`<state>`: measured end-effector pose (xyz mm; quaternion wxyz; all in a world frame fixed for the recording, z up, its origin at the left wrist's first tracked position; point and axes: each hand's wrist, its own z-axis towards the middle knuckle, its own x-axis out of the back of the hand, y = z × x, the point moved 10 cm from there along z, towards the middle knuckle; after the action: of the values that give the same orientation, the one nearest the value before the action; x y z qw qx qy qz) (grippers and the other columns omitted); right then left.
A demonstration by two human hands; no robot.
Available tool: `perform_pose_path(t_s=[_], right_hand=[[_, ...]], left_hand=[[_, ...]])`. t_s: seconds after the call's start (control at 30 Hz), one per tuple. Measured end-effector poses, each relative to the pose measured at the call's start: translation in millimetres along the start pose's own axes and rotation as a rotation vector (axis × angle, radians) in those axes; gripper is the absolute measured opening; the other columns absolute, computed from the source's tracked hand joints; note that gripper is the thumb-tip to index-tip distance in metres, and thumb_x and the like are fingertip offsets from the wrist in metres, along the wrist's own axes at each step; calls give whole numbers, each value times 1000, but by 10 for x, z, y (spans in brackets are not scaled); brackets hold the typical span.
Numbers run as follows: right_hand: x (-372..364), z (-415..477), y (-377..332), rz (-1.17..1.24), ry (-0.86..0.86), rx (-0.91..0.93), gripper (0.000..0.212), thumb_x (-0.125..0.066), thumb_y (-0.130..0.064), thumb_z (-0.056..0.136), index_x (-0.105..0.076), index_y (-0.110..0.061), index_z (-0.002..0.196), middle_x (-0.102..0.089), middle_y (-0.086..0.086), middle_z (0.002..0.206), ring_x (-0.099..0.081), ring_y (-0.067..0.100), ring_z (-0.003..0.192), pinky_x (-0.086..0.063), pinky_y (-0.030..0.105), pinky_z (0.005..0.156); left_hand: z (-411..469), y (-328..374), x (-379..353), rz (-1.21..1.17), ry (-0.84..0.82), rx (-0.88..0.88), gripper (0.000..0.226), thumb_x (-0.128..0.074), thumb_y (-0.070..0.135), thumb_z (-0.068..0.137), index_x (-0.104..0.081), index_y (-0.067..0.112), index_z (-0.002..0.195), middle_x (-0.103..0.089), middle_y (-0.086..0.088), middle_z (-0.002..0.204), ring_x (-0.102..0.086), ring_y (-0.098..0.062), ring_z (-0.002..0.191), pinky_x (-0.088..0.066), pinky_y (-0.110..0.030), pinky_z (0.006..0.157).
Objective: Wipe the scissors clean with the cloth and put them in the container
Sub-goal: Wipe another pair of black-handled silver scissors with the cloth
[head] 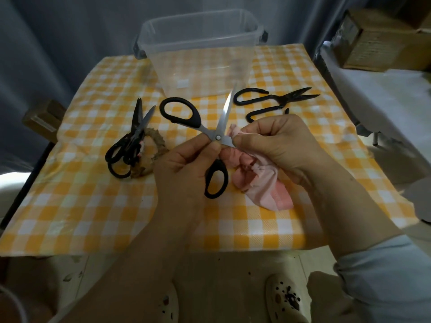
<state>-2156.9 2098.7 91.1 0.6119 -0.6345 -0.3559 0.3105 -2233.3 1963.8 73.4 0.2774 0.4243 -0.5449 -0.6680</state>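
Note:
My left hand (184,164) pinches black-handled scissors (186,115) near their pivot, blades spread open above the table. One blade points up toward the container; the other runs right into a pink cloth (263,183). My right hand (277,143) grips that cloth bunched round the blade. The clear plastic container (200,43) stands at the table's far middle with nothing visible inside. Two more black-handled scissors (130,141) lie at the left. All-black metal shears (275,101) lie at the right, near the container.
The table wears a yellow-and-white checked cover (93,206). A brown fuzzy ring (154,155) lies under the left scissors. A cardboard box (382,38) sits on a white surface at the far right. My feet in spotted shoes (286,299) show below the table edge.

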Motion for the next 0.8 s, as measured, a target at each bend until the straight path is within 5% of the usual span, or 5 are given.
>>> perform_pose_path(t_s=[0.3,0.47,0.8], right_hand=[[-59,-17,37,60,-6,-9,6,-69,-1,78,-68,4,75,-66,26,69,-58,31,63,-56,26,52],[16,8,38,-50,8,-1,6,-72,-3,77,-70,-4,71,-70,9,63,-65,15,55,-57,24,55],[128,45,110,-72,16,-29,7,-71,-1,77,-70,-4,71,-68,4,58,-63,11,51,-55,21,54]], left_hand=[[-9,-36,-39,76,-20,-17,13,-62,3,86,-74,5,88,-72,-11,77,-67,-26,78,-55,-35,79],[-4,-14,14,-2,5,23,19,-62,1,84,-76,14,83,-71,-3,71,-67,-15,70,-54,-24,66],[51,-6,139,-51,92,41,17,-61,-1,83,-73,11,87,-70,-3,66,-66,-15,64,-58,-30,73]])
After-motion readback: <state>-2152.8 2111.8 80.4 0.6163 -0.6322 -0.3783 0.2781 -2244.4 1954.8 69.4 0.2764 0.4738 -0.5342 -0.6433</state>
